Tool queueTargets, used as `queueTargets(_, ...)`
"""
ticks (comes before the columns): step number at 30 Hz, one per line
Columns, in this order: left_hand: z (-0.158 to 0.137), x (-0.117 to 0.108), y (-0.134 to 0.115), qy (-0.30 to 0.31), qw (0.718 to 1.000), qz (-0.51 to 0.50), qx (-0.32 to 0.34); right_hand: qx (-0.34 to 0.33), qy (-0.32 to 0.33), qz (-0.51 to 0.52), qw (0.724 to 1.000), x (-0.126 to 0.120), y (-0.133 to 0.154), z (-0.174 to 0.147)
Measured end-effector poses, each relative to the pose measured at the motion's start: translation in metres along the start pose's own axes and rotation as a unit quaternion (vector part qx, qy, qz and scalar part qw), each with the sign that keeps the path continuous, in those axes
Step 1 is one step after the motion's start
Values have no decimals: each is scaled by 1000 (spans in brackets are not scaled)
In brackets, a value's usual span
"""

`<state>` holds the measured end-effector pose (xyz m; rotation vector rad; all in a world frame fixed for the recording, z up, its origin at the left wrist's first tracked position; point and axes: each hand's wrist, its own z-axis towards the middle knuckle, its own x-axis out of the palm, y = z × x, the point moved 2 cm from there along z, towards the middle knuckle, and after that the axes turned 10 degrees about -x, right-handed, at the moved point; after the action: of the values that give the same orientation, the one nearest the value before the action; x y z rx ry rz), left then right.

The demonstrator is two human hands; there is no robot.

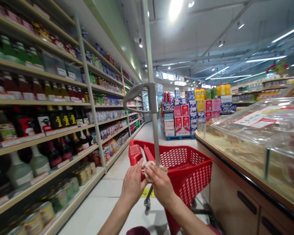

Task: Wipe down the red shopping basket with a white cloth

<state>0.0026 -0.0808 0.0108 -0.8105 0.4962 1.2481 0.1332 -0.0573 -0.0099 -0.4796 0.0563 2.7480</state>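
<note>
A red plastic shopping cart (186, 155) stands in front of me, its basket walls full of holes. My left hand (133, 182) is closed over the cart's red handle (143, 175), near its left part. Just beside it, my right hand (160, 182) presses a bunched, pale cloth (150, 167) onto the same handle. The cloth's underside is hidden by the fingers. A metal pole (152, 65) with a grey looped grip (137, 98) rises upright at the cart, just beyond the cloth. The pole's lower end is hidden behind my right hand.
Shelves of bottles and cans (51, 133) line the left side. On the right is a wooden counter (232, 199) with clear covers (254, 117). Stacked boxes (181, 117) stand on a blue pallet (178, 137) farther down the aisle. Pale floor tiles (112, 189) lie between.
</note>
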Motion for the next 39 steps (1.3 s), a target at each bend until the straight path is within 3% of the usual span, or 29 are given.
queueTargets(3,-8,8,-28,-15,1000,19,-6,53,5,46,998,-18,-10,-11)
queueTargets(5,-13,14,-48,-29,999,22,-13,136,-11,114,984,-35,-15,-10)
queueTargets(9,-18,17,-81,-3,998,-56,-14,315,-27,251,915,-63,-11,1)
queueTargets(14,-7,5,-102,50,969,-239,-21,393,-86,339,850,-79,-1,18)
queueTargets(16,3,-1,-96,29,960,-278,-15,391,-83,313,862,-80,-9,19)
queueTargets(18,17,-6,-78,-18,959,-283,-19,376,-69,209,900,-79,-23,15)
queueTargets(20,30,-6,-56,-63,961,-259,-74,367,-41,106,923,-76,-39,5)
queueTargets(22,38,1,-44,-74,968,-213,-108,370,-6,68,927,-73,-52,-5)
queueTargets(23,39,7,-46,-63,976,-189,-86,371,6,65,926,-71,-56,-9)
queueTargets(26,30,28,-76,-20,986,-147,71,360,8,51,931,-73,-61,-15)
queueTargets(28,25,34,-93,-5,982,-147,116,347,10,37,937,-78,-61,-16)
queueTargets(30,27,30,-90,12,983,-137,124,341,12,38,939,-84,-61,-16)
queueTargets(33,40,14,-51,13,990,-93,104,333,17,38,942,-89,-58,-18)
queueTargets(36,47,6,-17,-61,995,-76,-13,303,7,-1,953,-86,-54,-20)
queueTargets(38,39,11,-24,-96,990,-101,-19,292,-8,-24,956,-83,-53,-22)
queueTargets(39,33,16,-37,-89,989,-118,29,291,-11,-27,956,-81,-54,-23)
